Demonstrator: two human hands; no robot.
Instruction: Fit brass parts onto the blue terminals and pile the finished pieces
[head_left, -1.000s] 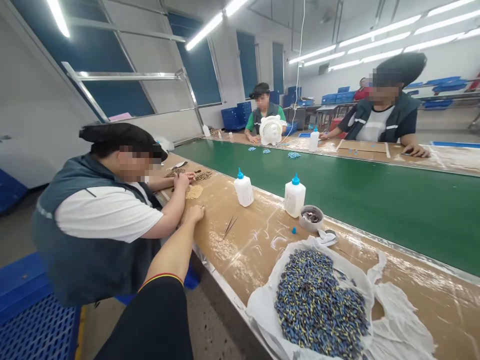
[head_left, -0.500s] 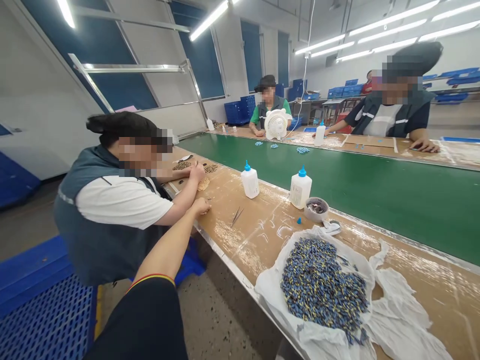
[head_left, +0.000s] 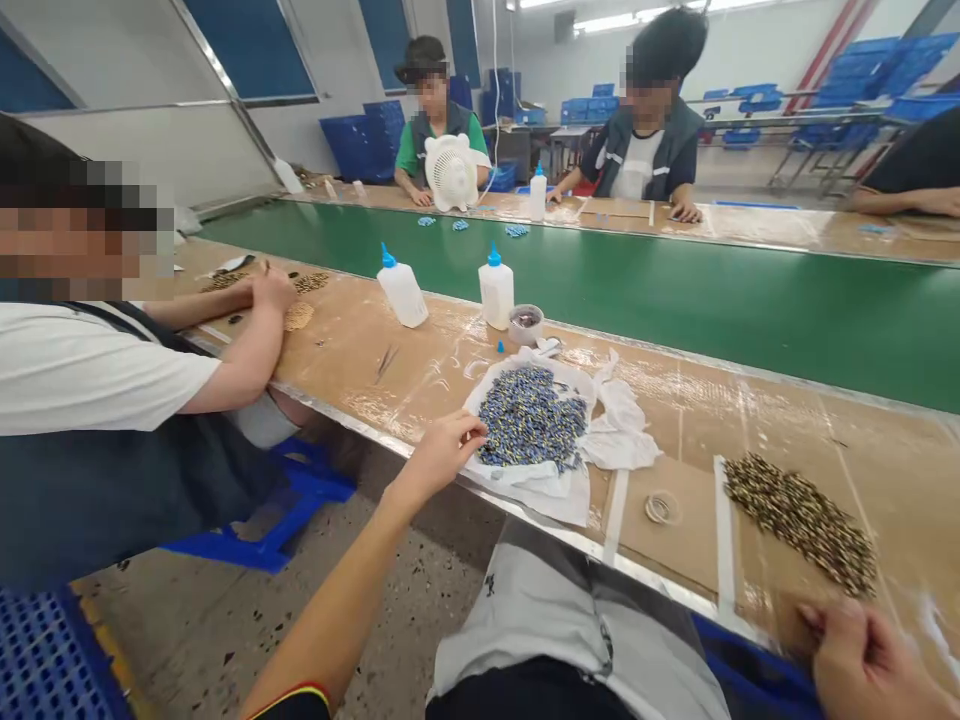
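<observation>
the person's left hand (head_left: 444, 447) is at the near left edge of a pile of small blue and yellow pieces (head_left: 529, 415) on a crumpled white sheet (head_left: 622, 430); whether it grips any is too small to tell. the right hand (head_left: 862, 650), blurred, is just below a pile of brownish pieces (head_left: 802, 520). between the piles lies a pale ring (head_left: 660, 508). beyond the sheet stand two blue-capped bottles (head_left: 496, 292), one beside a round tub (head_left: 526, 322). tweezers (head_left: 386, 364) lie left. co-workers sit around the green belt (head_left: 675, 315), one behind a white fan (head_left: 451, 172).
</observation>
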